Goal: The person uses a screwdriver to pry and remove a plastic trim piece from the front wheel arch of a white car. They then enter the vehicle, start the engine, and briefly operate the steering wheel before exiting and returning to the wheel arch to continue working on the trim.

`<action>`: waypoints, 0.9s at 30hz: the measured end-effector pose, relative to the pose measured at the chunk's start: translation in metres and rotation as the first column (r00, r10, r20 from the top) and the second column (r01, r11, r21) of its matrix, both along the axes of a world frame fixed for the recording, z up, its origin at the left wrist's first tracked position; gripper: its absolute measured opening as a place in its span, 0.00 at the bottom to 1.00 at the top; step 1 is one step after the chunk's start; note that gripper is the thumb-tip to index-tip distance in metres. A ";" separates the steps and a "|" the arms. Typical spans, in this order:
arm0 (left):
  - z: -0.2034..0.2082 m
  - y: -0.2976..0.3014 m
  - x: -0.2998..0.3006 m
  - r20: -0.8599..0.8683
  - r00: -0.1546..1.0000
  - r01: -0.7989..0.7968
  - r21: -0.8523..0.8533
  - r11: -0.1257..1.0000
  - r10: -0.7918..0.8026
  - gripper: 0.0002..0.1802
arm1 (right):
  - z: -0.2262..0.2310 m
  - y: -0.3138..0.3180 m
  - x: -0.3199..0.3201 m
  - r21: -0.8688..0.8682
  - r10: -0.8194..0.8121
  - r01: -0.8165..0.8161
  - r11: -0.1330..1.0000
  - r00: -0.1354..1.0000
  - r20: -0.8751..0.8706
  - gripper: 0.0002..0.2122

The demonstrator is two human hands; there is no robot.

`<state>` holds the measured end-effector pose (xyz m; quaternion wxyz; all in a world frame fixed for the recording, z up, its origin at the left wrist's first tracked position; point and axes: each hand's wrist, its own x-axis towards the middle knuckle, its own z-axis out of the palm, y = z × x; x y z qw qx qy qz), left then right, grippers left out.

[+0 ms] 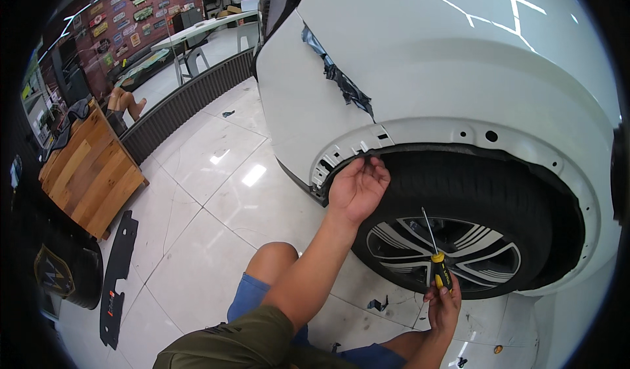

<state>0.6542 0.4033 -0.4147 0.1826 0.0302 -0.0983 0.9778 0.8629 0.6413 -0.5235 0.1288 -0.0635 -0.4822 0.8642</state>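
My left hand (358, 190) reaches up, palm toward me, to the front of the wheel arch of a white car (446, 67). Its fingers curl at the dark edge of the arch liner (453, 148); the fingertips are partly hidden, and what they hold is unclear. Lower right, my right hand (443, 306) is closed round the handle of a yellow-and-black screwdriver (441, 270). The thin shaft points up in front of the spoked wheel (394, 244), apart from the arch. White clip brackets (336, 155) line the bare arch lip beside my left hand.
Crumpled dark film (346, 86) hangs in the gap between two body panels. On the tiled floor lie a long black trim piece (119, 277) and dark scraps (377, 304). A wooden crate (95, 172) and a black drum (69, 270) stand left, near a low ribbed partition (190, 106).
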 end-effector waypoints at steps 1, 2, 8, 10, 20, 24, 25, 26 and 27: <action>-0.005 -0.003 0.001 -0.037 0.999 0.009 0.032 0.999 -0.008 0.09 | 0.000 -0.001 -0.001 -0.001 0.008 -0.008 1.000 1.000 0.001 0.25; -0.007 -0.005 0.000 -0.074 0.997 0.022 0.064 0.998 -0.017 0.09 | 0.000 -0.001 -0.002 -0.001 0.012 -0.012 1.000 1.000 0.003 0.25; -0.021 -0.005 -0.017 -0.338 0.931 0.229 0.255 0.940 -0.135 0.07 | -0.001 -0.011 -0.003 -0.059 0.031 -0.031 0.998 0.999 -0.012 0.25; -0.019 -0.003 -0.017 -0.257 0.958 0.191 0.249 0.950 -0.125 0.07 | -0.003 -0.010 -0.005 -0.068 0.051 -0.053 0.996 0.998 -0.039 0.25; -0.007 -0.008 -0.009 -0.039 0.968 0.249 0.307 0.918 -0.250 0.07 | 0.059 0.000 0.025 0.080 0.103 -0.104 0.991 0.994 0.023 0.22; -0.012 -0.002 -0.015 -0.114 0.905 0.416 0.438 0.797 -0.409 0.09 | 0.108 -0.025 0.004 0.238 -0.040 0.035 0.971 0.999 0.018 0.22; -0.011 -0.003 -0.013 -0.181 0.897 0.439 0.483 0.758 -0.404 0.07 | 0.117 -0.032 -0.004 0.263 -0.007 0.003 0.965 1.000 0.013 0.22; -0.010 -0.006 -0.012 -0.158 0.904 0.423 0.471 0.774 -0.397 0.05 | 0.124 -0.038 -0.011 0.262 -0.007 0.004 0.965 1.000 0.011 0.21; -0.008 -0.008 -0.010 -0.112 0.907 0.410 0.449 0.794 -0.405 0.05 | 0.126 -0.041 -0.016 0.253 -0.016 0.012 0.967 1.000 0.012 0.20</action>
